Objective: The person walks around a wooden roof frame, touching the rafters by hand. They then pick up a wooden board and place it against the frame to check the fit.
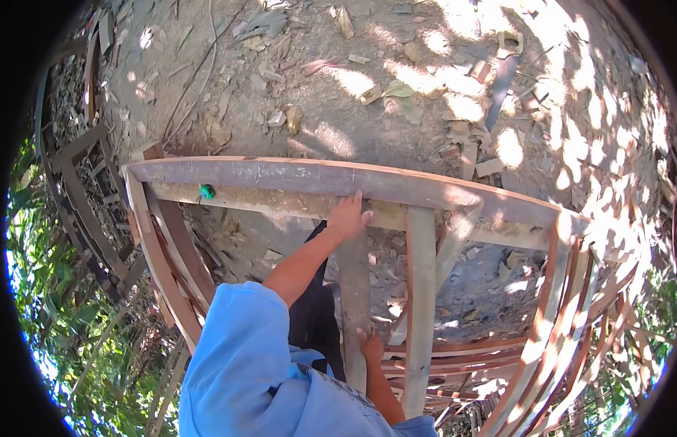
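Note:
A wooden board (pixel 353 280) runs lengthwise in front of me, its far end meeting a long wooden beam (pixel 294 175). My left hand (pixel 345 217) is closed over the board's far end, with its fingertips by the beam. Lower down, my right hand (pixel 371 347) grips the board's right edge; part of its fingers is hidden behind the wood. A second upright board (pixel 420 291) stands just to the right, and a slanted piece (pixel 456 244) leans beside it.
A small green object (pixel 207 191) rests on the frame's left part. A handsaw (pixel 504 76) lies on the dirt ground (pixel 243 109) among wood offcuts and leaves. Curved wooden frame pieces (pixel 538 328) stand at right, others (pixel 160 247) at left. Dark wooden frames (pixel 83 189) are further left.

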A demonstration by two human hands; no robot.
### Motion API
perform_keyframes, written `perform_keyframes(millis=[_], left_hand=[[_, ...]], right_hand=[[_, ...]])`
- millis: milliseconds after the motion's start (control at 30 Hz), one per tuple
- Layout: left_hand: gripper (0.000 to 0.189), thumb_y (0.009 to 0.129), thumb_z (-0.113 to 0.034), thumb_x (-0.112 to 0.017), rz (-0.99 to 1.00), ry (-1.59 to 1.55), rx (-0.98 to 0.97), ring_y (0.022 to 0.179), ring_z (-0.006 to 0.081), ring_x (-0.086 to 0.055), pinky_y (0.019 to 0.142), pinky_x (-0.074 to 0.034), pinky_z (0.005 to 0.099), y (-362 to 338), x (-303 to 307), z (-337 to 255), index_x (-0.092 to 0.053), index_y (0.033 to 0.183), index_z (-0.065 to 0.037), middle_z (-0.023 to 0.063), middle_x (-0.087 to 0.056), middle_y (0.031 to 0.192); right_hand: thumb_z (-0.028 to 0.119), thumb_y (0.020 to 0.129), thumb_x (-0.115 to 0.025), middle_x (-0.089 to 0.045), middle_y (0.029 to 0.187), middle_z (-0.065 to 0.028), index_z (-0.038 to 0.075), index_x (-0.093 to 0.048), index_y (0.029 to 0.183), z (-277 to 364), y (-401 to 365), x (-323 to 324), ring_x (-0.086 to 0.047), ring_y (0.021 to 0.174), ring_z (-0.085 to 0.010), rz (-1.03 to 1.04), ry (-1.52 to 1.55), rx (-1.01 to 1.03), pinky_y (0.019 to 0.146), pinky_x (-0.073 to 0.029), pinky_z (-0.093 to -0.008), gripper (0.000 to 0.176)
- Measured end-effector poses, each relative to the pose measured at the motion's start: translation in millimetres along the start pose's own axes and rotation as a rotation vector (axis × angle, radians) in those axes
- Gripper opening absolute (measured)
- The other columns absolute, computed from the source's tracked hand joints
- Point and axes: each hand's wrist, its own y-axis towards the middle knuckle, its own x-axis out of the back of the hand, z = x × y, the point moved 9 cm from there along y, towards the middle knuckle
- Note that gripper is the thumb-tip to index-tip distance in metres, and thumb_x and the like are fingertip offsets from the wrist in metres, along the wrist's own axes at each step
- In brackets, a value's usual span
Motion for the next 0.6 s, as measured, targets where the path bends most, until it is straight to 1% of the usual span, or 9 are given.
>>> perform_keyframes(millis=[133,233,333,433,533,600], left_hand=[[0.075,0.084,-0.041,-0.052,0.026,-0.048,0.065,0.104,0.0322,-0.053,0.085,-0.044,0.0424,7,4,17,-0.02,0.137,0.002,0.0203,-0.054,0.112],[0.078,0.084,-0.04,-0.052,0.034,-0.071,0.174,0.094,0.0338,-0.058,0.08,-0.046,0.0428,5,24,29,-0.015,0.138,0.001,0.0213,-0.058,0.105],[0.08,0.084,-0.044,-0.051,-0.004,-0.056,0.203,0.084,0.0388,-0.06,0.075,-0.047,0.0461,5,42,34,-0.013,0.139,0.0,0.0244,-0.061,0.096],[0.08,0.083,-0.045,-0.052,-0.048,-0.062,0.197,0.087,0.0385,-0.06,0.075,-0.046,0.0461,12,45,42,-0.013,0.14,-0.004,0.024,-0.061,0.097],[0.08,0.082,-0.045,-0.052,0.075,-0.047,0.221,0.089,0.0389,-0.059,0.077,-0.046,0.0467,14,30,52,-0.013,0.141,-0.007,0.0239,-0.06,0.099],[0.079,0.082,-0.045,-0.052,0.0,-0.088,0.233,0.089,0.0392,-0.059,0.078,-0.045,0.047,7,32,58,-0.013,0.141,-0.008,0.0242,-0.06,0.099]], right_hand=[[0.065,0.075,-0.05,-0.057,0.106,-0.0272,0.0,-0.048,0.121,-5,4,-6,-0.054,0.101,-0.0414,-0.027,0.013,0.033,0.085,-0.043,-0.047,0.08],[0.065,0.075,-0.051,-0.057,0.106,-0.0269,0.0,-0.048,0.12,-4,3,-4,-0.054,0.101,-0.0416,-0.013,0.017,0.025,0.085,-0.043,-0.0474,0.079],[0.066,0.075,-0.05,-0.057,0.107,-0.0264,0.001,-0.05,0.118,-3,-1,-2,-0.055,0.101,-0.0404,-0.046,-0.003,0.004,0.083,-0.044,-0.0473,0.078],[0.065,0.074,-0.052,-0.056,0.11,-0.0259,-0.001,-0.049,0.119,-5,-1,-5,-0.054,0.102,-0.0415,0.0,0.027,-0.024,0.086,-0.042,-0.0478,0.079],[0.058,0.075,-0.057,-0.056,0.111,-0.0243,0.0,-0.05,0.118,-8,-5,-4,-0.053,0.103,-0.0407,-0.072,0.093,-0.023,0.087,-0.041,-0.0466,0.072],[0.053,0.077,-0.057,-0.056,0.109,-0.0227,0.0,-0.05,0.116,-2,-27,14,-0.053,0.102,-0.0395,-0.289,0.078,0.024,0.086,-0.041,-0.0469,0.066]])
